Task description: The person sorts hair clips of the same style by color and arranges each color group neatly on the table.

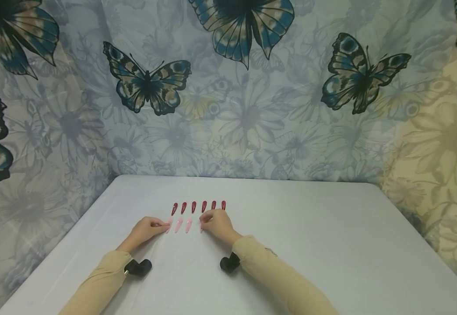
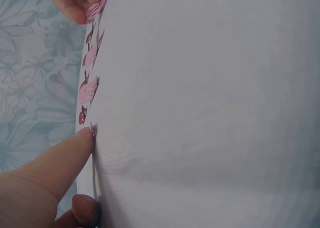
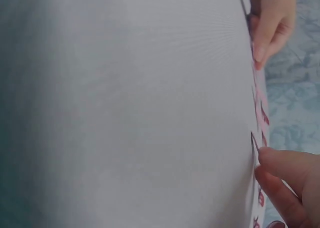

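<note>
Two rows of teardrop-shaped snap hair clips lie on the white table. Behind is a row of several red hair clips (image 1: 194,207); in front of it are pink hair clips (image 1: 189,225). At the left end of the pink row, my left hand (image 1: 146,228) holds the outermost pink clip (image 1: 168,229) by its side at the fingertips. My right hand (image 1: 219,225) pinches another pink clip (image 1: 201,227) between thumb and finger at the row's right end, mostly hidden by the fingers. From the right wrist, that clip's thin edge (image 3: 255,139) shows tilted beside the thumb tip.
The white table (image 1: 315,245) stretches far to the right and toward me. Butterfly-patterned cloth (image 1: 248,118) hangs behind and beside it. A black wrist camera (image 1: 138,267) sits on the left wrist, another black camera (image 1: 229,264) on the right, both close over the table.
</note>
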### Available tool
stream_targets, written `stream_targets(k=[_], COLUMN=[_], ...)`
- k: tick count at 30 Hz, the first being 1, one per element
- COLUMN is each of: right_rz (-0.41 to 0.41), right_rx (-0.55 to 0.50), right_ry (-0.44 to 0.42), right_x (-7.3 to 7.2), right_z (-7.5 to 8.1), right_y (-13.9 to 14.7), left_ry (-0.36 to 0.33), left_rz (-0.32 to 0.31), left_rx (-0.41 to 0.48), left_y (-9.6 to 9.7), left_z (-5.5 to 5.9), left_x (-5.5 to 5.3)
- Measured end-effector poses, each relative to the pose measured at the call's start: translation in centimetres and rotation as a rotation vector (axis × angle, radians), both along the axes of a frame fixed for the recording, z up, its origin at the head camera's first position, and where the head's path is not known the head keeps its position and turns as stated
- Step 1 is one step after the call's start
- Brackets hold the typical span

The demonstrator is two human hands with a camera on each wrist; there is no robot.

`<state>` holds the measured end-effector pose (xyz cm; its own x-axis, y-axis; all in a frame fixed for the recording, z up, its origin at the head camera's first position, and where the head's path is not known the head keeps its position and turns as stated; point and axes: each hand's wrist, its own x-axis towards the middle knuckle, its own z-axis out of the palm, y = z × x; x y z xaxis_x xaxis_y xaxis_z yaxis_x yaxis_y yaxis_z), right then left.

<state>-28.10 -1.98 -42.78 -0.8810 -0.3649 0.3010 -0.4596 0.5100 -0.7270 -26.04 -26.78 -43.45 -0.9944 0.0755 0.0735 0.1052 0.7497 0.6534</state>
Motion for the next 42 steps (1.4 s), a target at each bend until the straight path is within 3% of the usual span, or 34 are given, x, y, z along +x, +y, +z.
stream_targets(k=[6, 13, 21, 28, 34, 38, 42], right_rz=[0.024, 0.002, -0.030, -0.040, 0.023, 0.064, 0.056], right_rx=[-0.006, 0.127, 0.161, 0.117, 0.075, -0.001, -0.044], right_ry=[0.013, 0.104, 0.085, 0.078, 0.060, -0.012, -0.090], right_x=[-0.4, -0.7, -0.6, 0.0, 1.1, 1.9, 2.6], right_z=[-0.6, -0.8, -0.5, -0.1, 1.1, 1.9, 2.6], right_y=[0.0, 0.1, 0.2, 0.4, 1.5, 3.4, 5.5], left_ry=[-0.002, -0.002, -0.002, 0.014, 0.018, -0.002, -0.015], left_rz=[0.000, -0.007, -0.009, -0.021, -0.020, -0.006, -0.005], left_rx=[-0.017, -0.004, 0.017, 0.011, -0.005, -0.008, -0.004], left_y=[0.1, 0.0, 0.2, 0.3, 0.2, 0.2, 0.0], left_z=[0.4, 0.2, 0.4, 0.3, 0.3, 0.3, 0.3], left_x=[0.1, -0.1, 0.0, 0.4, 0.3, 0.2, 0.1])
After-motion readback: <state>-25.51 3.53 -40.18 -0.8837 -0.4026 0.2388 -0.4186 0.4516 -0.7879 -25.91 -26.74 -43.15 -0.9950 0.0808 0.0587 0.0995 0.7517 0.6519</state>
